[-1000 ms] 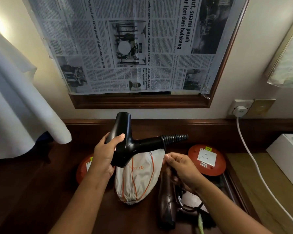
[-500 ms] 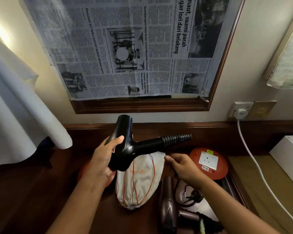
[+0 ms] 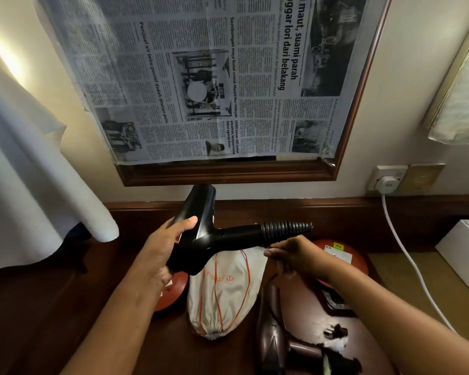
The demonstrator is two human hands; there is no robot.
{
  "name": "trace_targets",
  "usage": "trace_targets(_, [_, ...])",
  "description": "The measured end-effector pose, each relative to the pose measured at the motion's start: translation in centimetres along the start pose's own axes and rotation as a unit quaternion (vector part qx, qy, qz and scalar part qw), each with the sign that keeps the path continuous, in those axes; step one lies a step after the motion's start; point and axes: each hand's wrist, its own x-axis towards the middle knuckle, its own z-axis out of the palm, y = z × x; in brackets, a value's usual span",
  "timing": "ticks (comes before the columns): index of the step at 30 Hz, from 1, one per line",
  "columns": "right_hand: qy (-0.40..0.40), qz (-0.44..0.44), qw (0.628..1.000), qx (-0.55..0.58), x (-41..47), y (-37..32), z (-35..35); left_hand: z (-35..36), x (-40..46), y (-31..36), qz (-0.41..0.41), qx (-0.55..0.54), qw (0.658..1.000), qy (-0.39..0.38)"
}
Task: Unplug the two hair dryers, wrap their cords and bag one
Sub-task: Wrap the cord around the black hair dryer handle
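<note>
Cord wrap on black dryer, mid-step.

Left hand (image 3: 163,250) grips the barrel of the black hair dryer (image 3: 201,239), held in the air above the wooden counter (image 3: 38,320), handle pointing right and ending in a ribbed strain relief (image 3: 286,230). Right hand (image 3: 295,255) sits just under that relief, fingers curled; I judge it pinches the thin black cord (image 3: 275,280), though blur leaves the contact unsure. I expect the body to be rigid, smooth plastic and moderately heavy, so the barrel hold suits; the cord is limp and should be taken near the relief and wound round the handle. Brown hair dryer (image 3: 271,331) lies on the counter near a loose plug (image 3: 336,332). White drawstring bag (image 3: 222,293) lies between the forearms, apparently already filled.
</note>
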Motion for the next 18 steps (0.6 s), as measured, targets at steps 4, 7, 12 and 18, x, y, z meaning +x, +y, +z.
trace_targets(4, [0.031, 0.042, 0.987, -0.151, 1.2, -0.7, -1.2, -0.2, -0.2, 0.5, 0.002, 0.009, 1.0, -0.01])
trace_targets(7, [0.028, 0.044, 0.983, -0.176, 2.1, -2.1, -2.0, -0.6, -0.4, 0.9, 0.003, 0.023, 1.0, -0.021])
trace_targets(12, [-0.048, 0.034, 0.953, -0.296, 2.7, -4.2, -4.1, -1.1, -0.7, 1.3, -0.012, 0.071, 0.996, -0.059])
trace_targets(18, [-0.084, -0.005, 0.938, -0.337, 1.9, -6.6, -4.4, -1.0, -0.3, 1.3, -0.02, 0.109, 0.991, -0.076])
